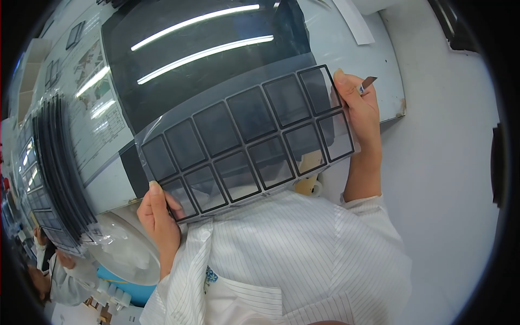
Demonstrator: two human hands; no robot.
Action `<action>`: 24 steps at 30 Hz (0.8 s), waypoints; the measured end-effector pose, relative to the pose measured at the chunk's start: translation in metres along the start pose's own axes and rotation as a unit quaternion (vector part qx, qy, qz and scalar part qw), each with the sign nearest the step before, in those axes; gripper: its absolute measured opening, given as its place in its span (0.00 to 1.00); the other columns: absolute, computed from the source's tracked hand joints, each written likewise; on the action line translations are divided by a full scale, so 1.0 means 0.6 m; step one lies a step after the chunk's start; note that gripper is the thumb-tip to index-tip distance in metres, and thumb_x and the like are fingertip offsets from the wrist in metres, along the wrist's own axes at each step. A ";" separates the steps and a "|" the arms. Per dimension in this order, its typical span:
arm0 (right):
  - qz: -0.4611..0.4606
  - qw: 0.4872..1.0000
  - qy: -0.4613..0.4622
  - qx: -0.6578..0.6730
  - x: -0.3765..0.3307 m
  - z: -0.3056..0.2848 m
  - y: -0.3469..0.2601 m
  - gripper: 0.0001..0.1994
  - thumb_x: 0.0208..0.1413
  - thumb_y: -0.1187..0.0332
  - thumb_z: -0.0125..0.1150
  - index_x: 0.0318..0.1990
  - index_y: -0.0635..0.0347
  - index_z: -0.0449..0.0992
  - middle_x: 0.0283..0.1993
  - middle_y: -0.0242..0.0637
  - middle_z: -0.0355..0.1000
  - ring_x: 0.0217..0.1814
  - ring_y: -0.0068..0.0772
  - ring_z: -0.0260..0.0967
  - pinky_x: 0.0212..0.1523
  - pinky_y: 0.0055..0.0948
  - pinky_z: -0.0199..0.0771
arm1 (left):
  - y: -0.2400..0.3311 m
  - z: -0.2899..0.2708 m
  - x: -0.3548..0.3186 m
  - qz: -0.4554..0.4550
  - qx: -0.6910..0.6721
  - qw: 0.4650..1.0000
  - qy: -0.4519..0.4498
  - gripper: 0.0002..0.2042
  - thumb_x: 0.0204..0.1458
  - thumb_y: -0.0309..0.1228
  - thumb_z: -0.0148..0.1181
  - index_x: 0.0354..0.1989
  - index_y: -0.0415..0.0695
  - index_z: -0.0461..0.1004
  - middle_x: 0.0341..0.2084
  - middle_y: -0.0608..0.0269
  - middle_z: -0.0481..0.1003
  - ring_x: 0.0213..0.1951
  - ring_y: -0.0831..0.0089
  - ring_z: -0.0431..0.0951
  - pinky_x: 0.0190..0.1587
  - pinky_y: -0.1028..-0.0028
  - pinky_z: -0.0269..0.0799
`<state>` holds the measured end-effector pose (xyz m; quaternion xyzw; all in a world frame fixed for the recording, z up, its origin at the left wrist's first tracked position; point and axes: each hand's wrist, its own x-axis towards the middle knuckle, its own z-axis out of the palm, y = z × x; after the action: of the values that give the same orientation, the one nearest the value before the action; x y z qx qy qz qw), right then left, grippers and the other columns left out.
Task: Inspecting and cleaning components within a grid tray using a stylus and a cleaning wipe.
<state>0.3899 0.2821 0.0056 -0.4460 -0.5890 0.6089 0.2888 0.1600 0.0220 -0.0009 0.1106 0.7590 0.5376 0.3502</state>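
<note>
- Sheet [246,143] of clear film, printed with two rows of dark-framed rectangular windows, is held up at both short ends over the glossy table.
- Its lower-left end is pinched by the left hand [158,216]: the thumb is laid flat on the front face over the end window, and the other fingers are closed behind the film.
- Its upper-right end is gripped by the right hand [362,111]: the fingers are curled round the edge beside the last two windows, and a small flat tool [368,82] with a dark tip is also pinched in that hand, its tip sticking out up and to the right.
- The long axis of the sheet is seen to run from lower left to upper right, so the right end is raised above the left; the two rows of windows follow that same slant.
- The sheet is held flat and face-on, clear of the table, with a white striped coat [292,254] directly below its lower edge.
- A roll of tape [309,185] is partly seen behind the lower edge of the sheet, near its right half.
- A large dark panel [179,70] is laid on the table [374,59] behind the sheet, and ceiling lights are reflected in it.
- A stack of similar framed sheets [54,168] is fanned out at the far left, well apart from the held one.
- Another person [59,276] in a light coat is seen at the lower-left edge.
</note>
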 end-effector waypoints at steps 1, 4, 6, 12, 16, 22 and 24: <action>0.002 1.000 0.005 -0.004 0.000 0.000 0.002 0.19 0.62 0.59 0.54 0.19 0.53 0.65 0.16 0.16 0.53 0.18 0.08 0.43 0.18 0.17 0.40 | -0.001 0.000 0.000 0.011 0.001 1.000 -0.005 0.24 0.64 0.40 0.43 0.14 0.44 0.65 0.09 0.70 0.63 0.13 0.84 0.58 0.18 0.81 0.50; -0.004 1.000 -0.004 -0.023 0.003 0.000 0.001 0.20 0.63 0.58 0.53 0.18 0.52 0.63 0.16 0.16 0.52 0.18 0.08 0.42 0.18 0.17 0.39 | 0.001 -0.001 -0.003 0.001 0.003 1.000 -0.007 0.24 0.65 0.40 0.43 0.14 0.43 0.64 0.09 0.70 0.63 0.14 0.84 0.59 0.19 0.81 0.51; -0.012 0.999 -0.016 -0.037 0.003 0.002 0.000 0.21 0.63 0.57 0.53 0.17 0.51 0.62 0.16 0.16 0.51 0.17 0.07 0.41 0.18 0.17 0.38 | 0.000 -0.003 -0.005 0.010 0.004 1.000 -0.010 0.24 0.65 0.40 0.43 0.14 0.43 0.64 0.09 0.70 0.62 0.14 0.84 0.59 0.19 0.81 0.51; -0.022 0.998 -0.044 -0.036 0.003 0.008 -0.007 0.22 0.63 0.57 0.53 0.16 0.51 0.61 0.15 0.16 0.51 0.17 0.08 0.41 0.19 0.18 0.37 | -0.012 -0.008 -0.005 0.022 -0.009 1.000 -0.009 0.23 0.64 0.40 0.45 0.15 0.45 0.64 0.10 0.71 0.61 0.14 0.85 0.58 0.19 0.81 0.50; -0.007 0.999 -0.034 -0.041 0.018 0.001 0.007 0.21 0.62 0.58 0.54 0.18 0.53 0.63 0.16 0.17 0.53 0.16 0.09 0.42 0.18 0.18 0.38 | -0.013 -0.011 -0.001 0.012 -0.002 1.000 -0.013 0.24 0.64 0.41 0.44 0.14 0.43 0.64 0.09 0.70 0.61 0.15 0.83 0.60 0.20 0.81 0.52; -0.020 0.995 -0.059 -0.072 0.022 0.028 -0.019 0.17 0.62 0.57 0.54 0.26 0.60 0.73 0.21 0.22 0.63 0.15 0.10 0.51 0.17 0.14 0.47 | -0.020 -0.018 0.001 0.067 -0.138 0.988 -0.020 0.22 0.63 0.45 0.45 0.21 0.43 0.66 0.14 0.65 0.68 0.19 0.78 0.65 0.24 0.79 0.60; -0.043 0.996 -0.044 -0.066 0.030 0.034 -0.029 0.17 0.62 0.57 0.54 0.29 0.61 0.74 0.22 0.23 0.65 0.15 0.10 0.54 0.17 0.14 0.49 | -0.002 -0.007 0.000 0.037 -0.172 0.984 -0.024 0.21 0.64 0.45 0.44 0.24 0.42 0.66 0.16 0.62 0.69 0.20 0.77 0.67 0.25 0.78 0.62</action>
<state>0.3608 0.2908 0.0172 -0.4111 -0.6588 0.5744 0.2588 0.1577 0.0183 -0.0013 0.0896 0.6421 0.6699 0.3620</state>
